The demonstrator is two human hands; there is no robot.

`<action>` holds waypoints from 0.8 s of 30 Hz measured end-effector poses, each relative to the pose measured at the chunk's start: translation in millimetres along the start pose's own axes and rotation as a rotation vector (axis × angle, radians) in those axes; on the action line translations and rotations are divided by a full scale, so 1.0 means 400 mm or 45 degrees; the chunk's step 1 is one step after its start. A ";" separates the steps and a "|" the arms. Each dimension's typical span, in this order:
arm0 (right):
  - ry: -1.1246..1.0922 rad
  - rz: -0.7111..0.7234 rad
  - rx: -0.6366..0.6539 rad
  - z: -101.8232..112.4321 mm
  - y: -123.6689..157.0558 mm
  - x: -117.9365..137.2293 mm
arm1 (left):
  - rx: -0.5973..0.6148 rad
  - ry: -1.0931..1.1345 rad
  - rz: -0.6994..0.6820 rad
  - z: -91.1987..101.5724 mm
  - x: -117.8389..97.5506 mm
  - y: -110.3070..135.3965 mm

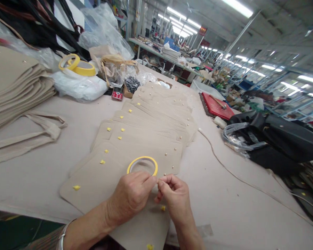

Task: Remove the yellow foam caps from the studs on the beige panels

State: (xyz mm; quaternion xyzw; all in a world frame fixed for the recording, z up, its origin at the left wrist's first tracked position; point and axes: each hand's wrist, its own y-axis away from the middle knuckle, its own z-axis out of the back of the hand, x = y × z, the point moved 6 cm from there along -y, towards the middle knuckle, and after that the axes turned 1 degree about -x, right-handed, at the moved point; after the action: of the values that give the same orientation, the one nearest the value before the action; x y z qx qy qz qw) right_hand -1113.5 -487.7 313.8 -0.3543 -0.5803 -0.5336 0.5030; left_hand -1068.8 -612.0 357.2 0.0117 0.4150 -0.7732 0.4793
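Observation:
My left hand (132, 191) is closed on a roll of yellow tape (154, 164), which stands tilted above the overlapping beige panels (94, 178). Thumb and forefinger of my right hand (176, 198) are pinched together against the left thumb, at the roll's lower right. Whatever sits in that pinch is too small to make out. Small yellow tape bits (76, 188) dot the left part of the panels, and small metal studs (166, 154) show along their right part. Another yellow bit (163, 208) lies just below my right hand.
Left stand a stack of beige panels (13, 86), beige straps (41, 133) and more tape rolls (85, 68) on a plastic bag. A red calculator (117, 93) lies behind. To the right are a hammer (217, 102) on a red block, a cord (234, 175) and black bags (284, 137).

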 end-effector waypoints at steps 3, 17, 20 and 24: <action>-0.007 -0.026 -0.115 0.038 -0.024 -0.009 | -0.057 0.084 -0.021 0.006 -0.012 0.007; 0.446 -0.057 0.016 0.114 -0.093 -0.050 | 0.413 -0.335 0.081 -0.085 0.064 0.049; 0.683 0.031 0.008 0.120 -0.096 -0.034 | 0.419 -0.297 0.078 -0.097 0.041 0.046; 0.878 0.223 0.012 0.113 -0.089 -0.007 | 0.411 -0.318 0.061 -0.083 0.045 0.047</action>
State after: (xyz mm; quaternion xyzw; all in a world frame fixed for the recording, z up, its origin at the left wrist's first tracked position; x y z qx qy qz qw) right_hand -1156.0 -449.7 305.1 -0.1994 -0.3463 -0.5741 0.7147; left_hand -1077.1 -607.3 315.9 0.0023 0.2225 -0.8135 0.5374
